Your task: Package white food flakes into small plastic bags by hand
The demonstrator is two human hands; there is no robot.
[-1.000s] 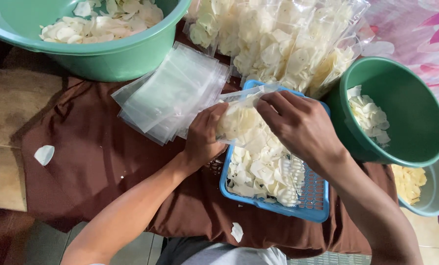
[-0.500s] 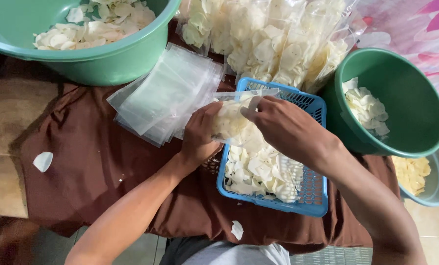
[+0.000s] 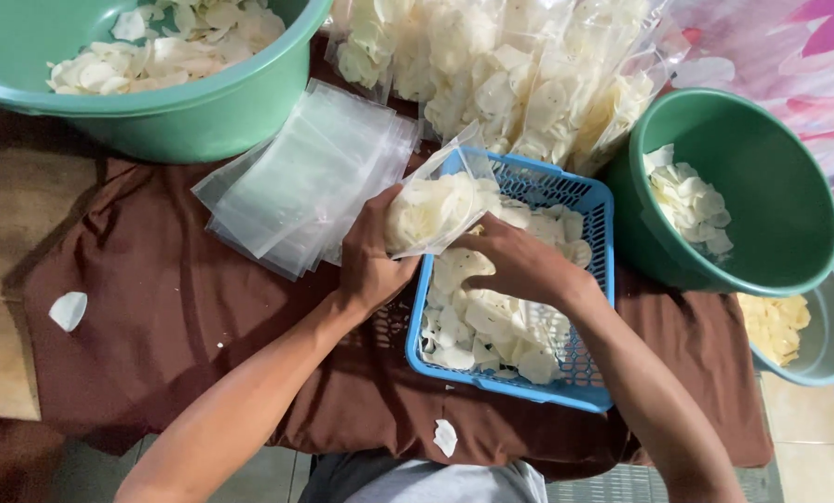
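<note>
Head view. The left hand [image 3: 372,265] grips a clear bag [image 3: 431,210], partly filled with pale chips, at its lower side; the bag is tilted with its open mouth up and toward the blue basket [image 3: 592,207], which seems to keep the opening within reach of the other hand. The right hand [image 3: 519,265] lies palm-down inside the basket, fingers curled into the loose chips [image 3: 478,321] just below the bag; whether it has closed on any cannot be told. The basket rests on a brown cloth [image 3: 184,307] covering the desk, close in front of the person.

Count: one basket; one stack of empty bags [image 3: 305,182], fanned just left of the held bag, number not countable; three basins, namely a large green one [image 3: 203,116] at upper left with chips, a green one [image 3: 762,200] at right with chips, and a grey one [image 3: 832,340] below it with yellower chips. Several filled bags [image 3: 529,74] stand behind the basket. Two stray chips lie on the cloth: one at left [image 3: 68,310], one at the near edge [image 3: 445,436].
</note>
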